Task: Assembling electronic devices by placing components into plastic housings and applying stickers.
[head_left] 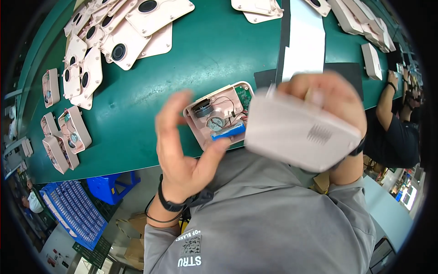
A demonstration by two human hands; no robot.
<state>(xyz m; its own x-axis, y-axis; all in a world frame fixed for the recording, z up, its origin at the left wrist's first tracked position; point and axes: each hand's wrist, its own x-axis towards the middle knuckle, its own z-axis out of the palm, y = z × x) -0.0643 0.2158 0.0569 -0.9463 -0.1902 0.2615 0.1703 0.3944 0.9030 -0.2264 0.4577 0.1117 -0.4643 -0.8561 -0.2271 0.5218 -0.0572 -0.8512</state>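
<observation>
A pale pink open housing [195, 129] rests near the table's front edge. Inside it are a blue cylindrical battery [229, 131], a round speaker-like part [216, 123], thin wires and a green circuit board [245, 97]. At its left side is my left hand [181, 148], open, with thumb and fingers apart. The thumb tip is by the near rim; I cannot tell whether it touches. My right hand [331, 93] grips a second pale pink housing [292, 130] from above, tilted, its slotted outer face showing. Motion blurs this housing and the fingers, and it overlaps the open housing's right edge.
Pink panels with black round openings [118, 52] pile up at the far left. Several filled housings [75, 132] stand along the left edge. More pink housings [360, 20] lie far right, near a co-worker's arm [387, 102]. A blue stool [107, 188] stands below the table.
</observation>
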